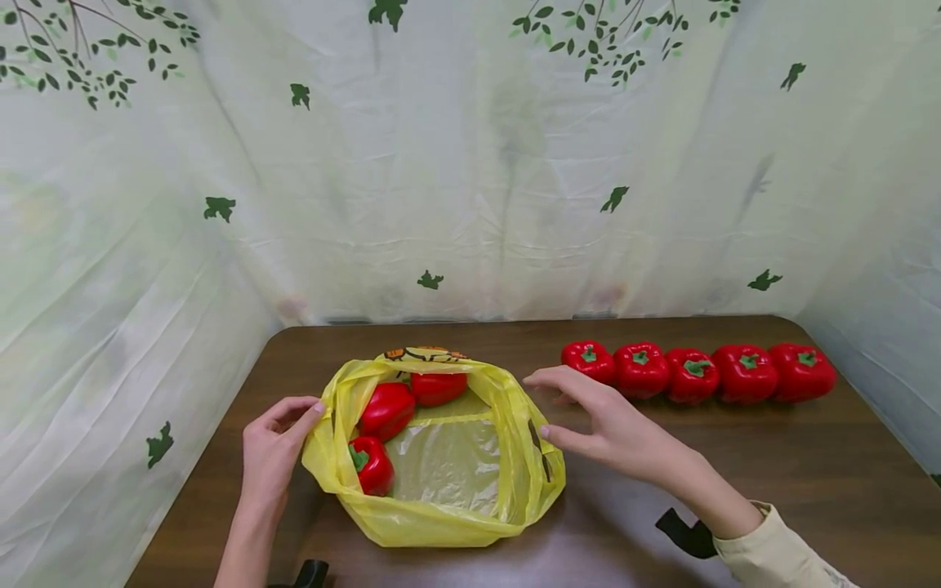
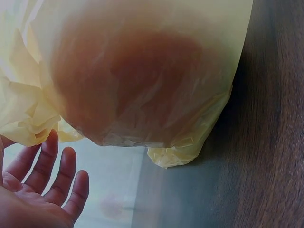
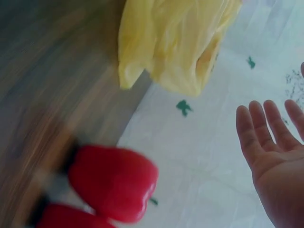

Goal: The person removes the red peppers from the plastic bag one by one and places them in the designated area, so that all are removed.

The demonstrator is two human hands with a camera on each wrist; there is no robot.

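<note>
A yellow plastic bag stands with its mouth spread wide on the table. Inside it, three red bell peppers lie along the left and back. My left hand pinches the bag's left rim between thumb and index finger; in the left wrist view the other fingers are spread loosely below the plastic. At the bag's right side, my right hand hovers empty, fingers extended toward the rim. The right wrist view also has this hand palm up to the camera, apart from the bag.
Several more red bell peppers form a row at the back right of the brown wooden table. A pale leaf-print curtain hangs behind and at both sides. Black straps show near both wrists.
</note>
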